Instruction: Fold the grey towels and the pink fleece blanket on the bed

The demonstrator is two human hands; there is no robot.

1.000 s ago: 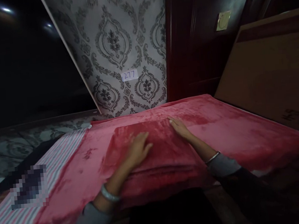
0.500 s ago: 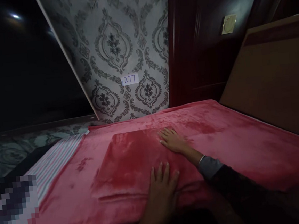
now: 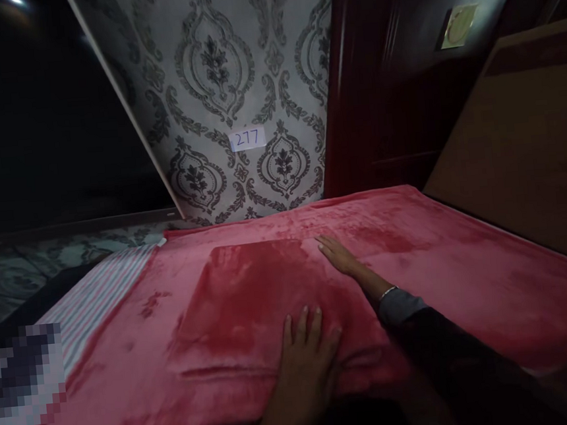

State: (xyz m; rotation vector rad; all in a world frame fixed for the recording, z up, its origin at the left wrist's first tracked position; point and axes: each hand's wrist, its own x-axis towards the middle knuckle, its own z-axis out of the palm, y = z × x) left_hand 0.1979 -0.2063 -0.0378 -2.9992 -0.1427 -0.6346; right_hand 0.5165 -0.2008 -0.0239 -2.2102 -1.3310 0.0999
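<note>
A folded red plush blanket (image 3: 251, 295) lies flat on a larger spread of the same red fabric (image 3: 442, 271). My left hand (image 3: 306, 356) rests palm down on the fold's near edge, fingers stretched out. At the fold's far right corner lies my right hand (image 3: 340, 258), fingers straight and flat on the cloth, a bracelet at the wrist. Neither hand holds anything.
A striped sheet (image 3: 93, 302) shows at the left under the red fabric. Patterned wallpaper with a paper label reading 277 (image 3: 247, 138) stands behind. A dark red door (image 3: 386, 84) and a brown headboard (image 3: 520, 145) are at the right.
My left hand slid from the top of the fold back to its near edge. My right hand moved slightly along the far right corner. The camera shifted a little.
</note>
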